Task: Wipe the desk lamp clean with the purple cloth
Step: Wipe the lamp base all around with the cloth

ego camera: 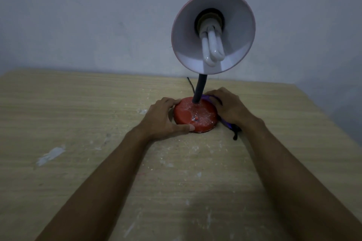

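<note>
The desk lamp stands upright on the wooden table, with a round red base speckled with white dust, a black neck and a pink shade facing me with a white bulb inside. My left hand grips the left side of the base, thumb at the front edge. My right hand presses the purple cloth against the right side of the base. Most of the cloth is hidden under that hand.
The wooden table carries white smears and dust, with a larger white patch at the left. A black cord lies right of the base, another cord piece behind it. A grey wall rises just behind the lamp.
</note>
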Action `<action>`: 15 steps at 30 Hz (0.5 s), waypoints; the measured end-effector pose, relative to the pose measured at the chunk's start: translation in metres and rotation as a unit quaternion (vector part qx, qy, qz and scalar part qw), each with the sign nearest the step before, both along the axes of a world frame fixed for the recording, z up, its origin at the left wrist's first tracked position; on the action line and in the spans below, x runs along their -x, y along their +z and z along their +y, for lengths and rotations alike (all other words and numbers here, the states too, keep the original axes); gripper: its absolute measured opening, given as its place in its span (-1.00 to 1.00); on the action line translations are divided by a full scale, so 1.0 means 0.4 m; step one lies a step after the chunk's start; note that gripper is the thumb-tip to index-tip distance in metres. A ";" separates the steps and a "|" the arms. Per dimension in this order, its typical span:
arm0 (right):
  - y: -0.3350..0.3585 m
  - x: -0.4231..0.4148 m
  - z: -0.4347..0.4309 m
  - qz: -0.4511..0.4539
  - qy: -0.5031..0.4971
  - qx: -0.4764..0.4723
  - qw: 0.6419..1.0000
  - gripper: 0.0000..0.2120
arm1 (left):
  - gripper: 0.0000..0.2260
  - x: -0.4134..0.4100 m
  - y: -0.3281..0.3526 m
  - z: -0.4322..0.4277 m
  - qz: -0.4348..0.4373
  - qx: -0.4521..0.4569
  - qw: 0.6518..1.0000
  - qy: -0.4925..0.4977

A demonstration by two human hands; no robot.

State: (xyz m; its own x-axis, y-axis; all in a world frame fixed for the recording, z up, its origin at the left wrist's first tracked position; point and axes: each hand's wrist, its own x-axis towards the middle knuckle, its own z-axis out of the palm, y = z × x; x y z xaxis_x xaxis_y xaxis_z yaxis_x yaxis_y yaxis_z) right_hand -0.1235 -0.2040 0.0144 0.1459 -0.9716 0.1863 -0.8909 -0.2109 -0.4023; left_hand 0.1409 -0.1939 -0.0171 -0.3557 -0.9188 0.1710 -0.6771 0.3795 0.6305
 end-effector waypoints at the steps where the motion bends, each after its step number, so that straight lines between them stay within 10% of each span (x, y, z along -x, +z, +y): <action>1: -0.002 -0.001 0.003 0.001 0.003 0.013 1.000 -0.70 | 0.08 0.000 -0.001 -0.001 -0.001 0.001 1.000 0.001; 15: 0.040 0.028 0.065 -0.082 0.033 -0.036 0.995 -0.74 | 0.09 0.000 0.000 -0.001 0.022 -0.004 1.000 0.001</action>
State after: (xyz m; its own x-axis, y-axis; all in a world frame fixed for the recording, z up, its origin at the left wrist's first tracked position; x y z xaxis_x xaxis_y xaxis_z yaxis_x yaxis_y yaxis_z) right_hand -0.1348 -0.1778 0.0306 0.1824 -0.9727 0.1438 -0.7972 -0.2319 -0.5574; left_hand 0.1410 -0.1943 -0.0171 -0.3461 -0.9210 0.1786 -0.6489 0.3725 0.6635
